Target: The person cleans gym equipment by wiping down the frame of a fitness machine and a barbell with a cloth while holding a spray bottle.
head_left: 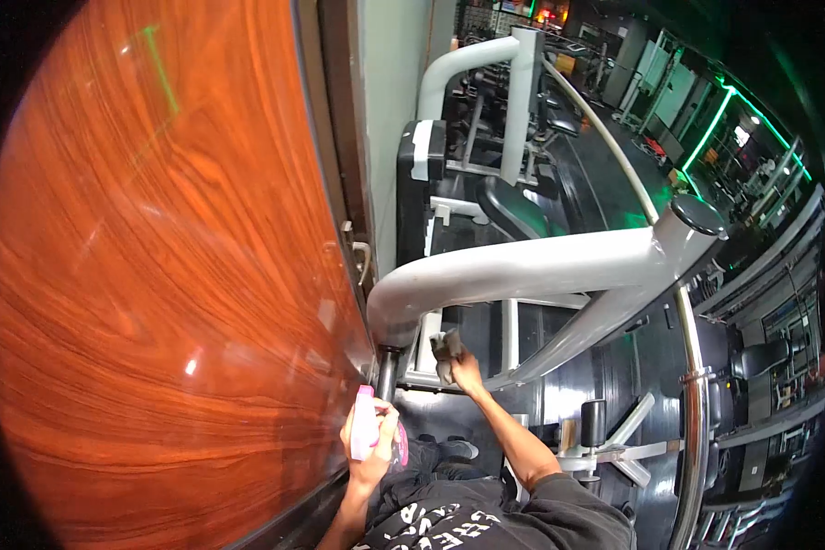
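Observation:
My left hand (373, 458) is wrapped round a spray bottle with a white and pink head (364, 423), held upright close to the wood-grain panel (174, 275). A pink part of the bottle shows beyond my fingers. In my right hand (468, 376) a crumpled greyish cloth (445, 356) is gripped, just below the thick light-grey tube (522, 275) of a gym machine. I cannot tell whether the cloth touches the frame behind it.
A small metal handle (364, 261) sticks out at the panel's edge. Behind the tube are a black padded seat (513, 206) and a black upright pad (417, 192). A chrome bar (695, 431) runs down on the right. My shoes (458, 449) are on dark flooring.

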Demonstrator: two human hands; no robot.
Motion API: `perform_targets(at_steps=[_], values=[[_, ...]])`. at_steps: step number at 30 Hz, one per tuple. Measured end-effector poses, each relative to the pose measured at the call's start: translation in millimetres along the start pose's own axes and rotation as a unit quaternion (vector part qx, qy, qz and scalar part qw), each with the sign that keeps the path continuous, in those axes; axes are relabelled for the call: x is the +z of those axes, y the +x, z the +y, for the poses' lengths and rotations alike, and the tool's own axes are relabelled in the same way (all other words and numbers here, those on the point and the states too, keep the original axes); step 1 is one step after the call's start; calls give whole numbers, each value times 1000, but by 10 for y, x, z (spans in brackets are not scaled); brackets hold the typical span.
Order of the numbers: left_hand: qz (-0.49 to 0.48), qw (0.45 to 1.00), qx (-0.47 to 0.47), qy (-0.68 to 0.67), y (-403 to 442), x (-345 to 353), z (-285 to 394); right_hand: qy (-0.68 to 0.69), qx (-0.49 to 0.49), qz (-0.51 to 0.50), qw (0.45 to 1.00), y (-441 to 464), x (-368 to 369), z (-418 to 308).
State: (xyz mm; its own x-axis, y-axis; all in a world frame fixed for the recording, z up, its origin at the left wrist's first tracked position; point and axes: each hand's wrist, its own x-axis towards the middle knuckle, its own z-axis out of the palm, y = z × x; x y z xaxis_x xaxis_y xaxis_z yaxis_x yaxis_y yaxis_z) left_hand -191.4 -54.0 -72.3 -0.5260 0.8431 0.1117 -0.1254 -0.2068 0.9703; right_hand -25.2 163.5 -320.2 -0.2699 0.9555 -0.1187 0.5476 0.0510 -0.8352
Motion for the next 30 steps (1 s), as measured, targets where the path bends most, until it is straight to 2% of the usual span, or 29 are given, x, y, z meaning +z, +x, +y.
perform_targets(at_steps=[1,2,3,4,5,6,8,9,12,13,14,16,17,18,20,21,22,23,24,25,28,30], values=[[-6,1000,-6,-8,12,33,7,59,52,36,996,21,3,78],[-13,1000,-4,-8,25,72,1,61,53,42,996,35,20,152],[-26,1000,2,3,46,122,-5,237,72,68,966,44,38,135],[-39,999,10,14,67,183,5,406,86,91,905,62,55,113],[-41,999,12,-9,69,258,35,504,93,86,854,83,67,91],[-64,998,15,20,84,273,24,507,89,90,853,84,51,-12],[-83,996,36,22,78,326,-21,667,101,85,733,58,-69,-387],[-91,995,28,23,73,357,-2,697,92,95,705,59,-122,-579],[-112,993,23,17,62,486,94,740,40,94,664,41,-261,-1143],[-129,991,23,25,57,525,124,749,43,57,659,8,-273,-1324],[-145,989,24,32,49,565,137,738,51,15,672,-13,-296,-1525],[-161,985,43,42,36,594,97,707,31,-8,707,33,-248,-1625],[-172,983,45,46,30,603,104,721,51,10,691,30,-332,-1620],[-182,981,48,50,29,614,117,764,59,-11,642,44,-439,-1549],[-182,981,55,34,26,625,157,768,11,-10,641,-198,-877,-1719],[-177,983,34,16,17,603,131,795,-1,23,606,-217,-1040,-1687],[-171,985,12,-1,9,587,110,762,1,87,642,-162,-1197,-1573],[-172,985,24,11,21,586,106,746,-5,173,643,-281,-1453,-1759],[-176,984,24,11,26,576,97,738,-52,193,644,-351,-1686,-1778],[-173,985,23,7,29,564,84,696,-91,215,679,-316,-1888,-1606],[-167,986,28,4,49,546,60,641,-106,240,721,-749,-2341,-1959],[-160,986,34,-9,72,542,56,608,-133,306,721,-687,-2251,-1804]])
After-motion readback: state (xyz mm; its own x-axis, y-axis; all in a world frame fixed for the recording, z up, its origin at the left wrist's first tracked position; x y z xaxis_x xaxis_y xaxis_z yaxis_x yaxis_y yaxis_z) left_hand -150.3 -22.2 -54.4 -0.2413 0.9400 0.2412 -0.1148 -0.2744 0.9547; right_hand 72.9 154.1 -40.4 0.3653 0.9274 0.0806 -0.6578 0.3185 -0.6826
